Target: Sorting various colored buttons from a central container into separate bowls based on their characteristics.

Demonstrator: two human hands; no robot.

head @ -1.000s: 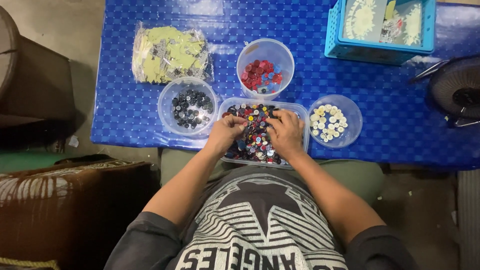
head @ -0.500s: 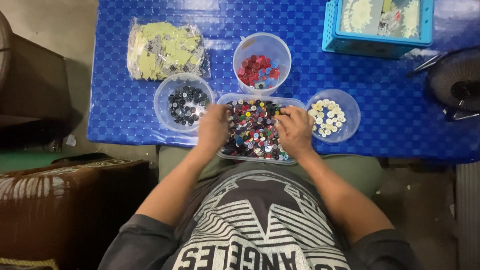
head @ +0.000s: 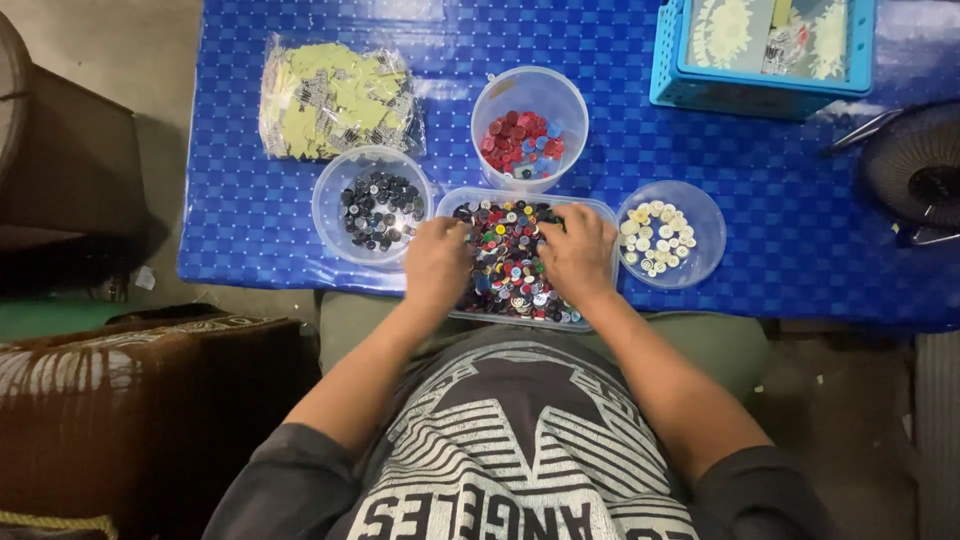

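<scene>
Your left hand and right hand both rest in the clear tray of mixed buttons at the table's near edge, fingers curled down among them; whether either pinches one, you cannot tell. Bowls of dark buttons and white buttons flank it.

Clear rectangular tray heaped with mixed buttons.

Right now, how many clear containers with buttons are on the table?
4. Tub of dark buttons at left, tall cup of red buttons behind, tub of white buttons at right, tray of mixed buttons under both hands.
</scene>
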